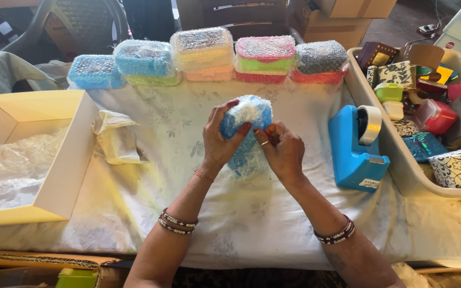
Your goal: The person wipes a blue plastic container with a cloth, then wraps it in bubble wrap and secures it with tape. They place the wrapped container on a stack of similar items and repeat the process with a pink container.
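Bubble-wrapped blue box sits in the middle of the head view, lifted a little above the white cloth of the bench and held between both hands. Its long axis runs roughly away from the person, tilted slightly to the left, with loose wrap trailing off its near end. The left hand cups its left side, the grip curled round the top with fingertips pressed on the wrap. The right hand lies at its right flank, the grip pinching an edge of the wrap against the box. Both hands touch it; neither is nearer than the other.

Counted in the same view: one wrapped box in hand, and five wrapped bundles in a row along the far edge of the bench, well apart from the hands. One blue tape dispenser stands near the right hand, just beside a beige tray holding many small patterned boxes, too crowded to count. One open yellow-and-white carton lies to the left with clear wrap inside.
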